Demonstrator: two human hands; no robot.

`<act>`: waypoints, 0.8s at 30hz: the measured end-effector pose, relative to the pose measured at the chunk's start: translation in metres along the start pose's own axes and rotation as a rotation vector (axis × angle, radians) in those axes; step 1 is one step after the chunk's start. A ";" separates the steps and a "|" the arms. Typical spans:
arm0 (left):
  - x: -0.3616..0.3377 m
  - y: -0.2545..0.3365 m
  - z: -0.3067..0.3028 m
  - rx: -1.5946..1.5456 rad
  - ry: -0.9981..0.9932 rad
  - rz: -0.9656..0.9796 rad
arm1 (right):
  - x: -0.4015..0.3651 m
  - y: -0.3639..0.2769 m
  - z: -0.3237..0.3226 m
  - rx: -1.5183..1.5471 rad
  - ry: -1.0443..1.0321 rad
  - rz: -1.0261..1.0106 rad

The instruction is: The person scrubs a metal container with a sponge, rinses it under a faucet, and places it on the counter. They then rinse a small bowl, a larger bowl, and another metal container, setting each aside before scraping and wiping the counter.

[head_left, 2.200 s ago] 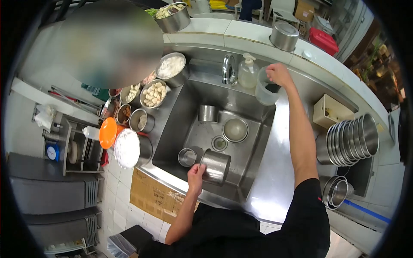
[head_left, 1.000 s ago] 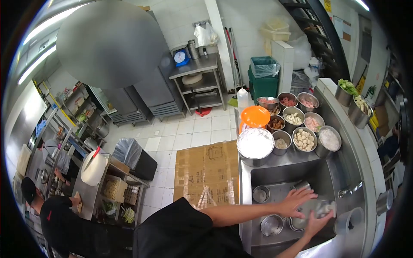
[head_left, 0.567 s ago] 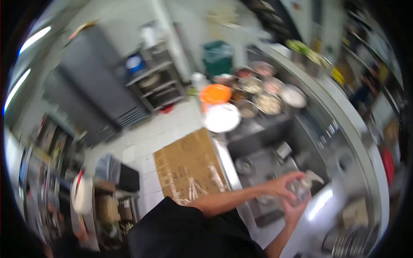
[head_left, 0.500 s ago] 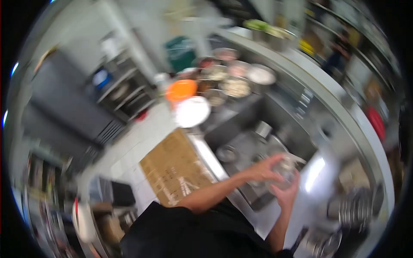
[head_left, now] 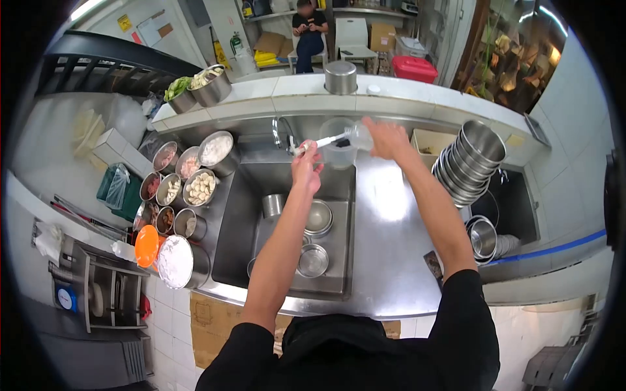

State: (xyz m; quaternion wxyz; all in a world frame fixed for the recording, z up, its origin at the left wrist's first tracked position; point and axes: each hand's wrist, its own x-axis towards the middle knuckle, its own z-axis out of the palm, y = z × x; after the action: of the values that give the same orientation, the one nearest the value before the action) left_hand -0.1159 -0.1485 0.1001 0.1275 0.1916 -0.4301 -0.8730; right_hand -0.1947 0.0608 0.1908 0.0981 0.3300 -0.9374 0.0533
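My left hand [head_left: 308, 171] is closed around a slim white tube-like piece [head_left: 325, 141] near the faucet [head_left: 284, 133]. Its dark far end points right, toward a clear plastic container [head_left: 358, 135]. My right hand [head_left: 389, 139] grips that container, which is tilted, with the fingers partly hidden. Just behind, a larger clear plastic tub [head_left: 336, 156] stands at the back of the counter. Below my left arm, the steel sink [head_left: 241, 228] holds a metal pot [head_left: 273, 205], stacked bowls [head_left: 318, 217] and a round metal dish [head_left: 313, 260].
Metal pots of food [head_left: 199, 188] crowd the left counter, beside an orange lid [head_left: 147, 245]. Tall stacked steel bowls [head_left: 473, 159] stand at right. A tiled ledge [head_left: 293, 88] runs along the back, bearing a steel pot [head_left: 340, 78]. Beyond it sits a person [head_left: 309, 39].
The view has swung to face the sink and back ledge. Both hands were on a clear container; now the right holds one and the left grips the white piece.
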 end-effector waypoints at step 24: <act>0.081 0.012 0.033 0.041 0.038 -0.097 | 0.077 0.017 -0.014 -0.218 -0.146 0.197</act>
State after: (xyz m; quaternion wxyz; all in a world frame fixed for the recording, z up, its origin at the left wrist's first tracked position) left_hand -0.2021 -0.1637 0.1095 0.0892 0.2314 -0.4354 -0.8654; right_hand -0.2621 0.0291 0.2203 0.0592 0.2270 -0.9700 -0.0637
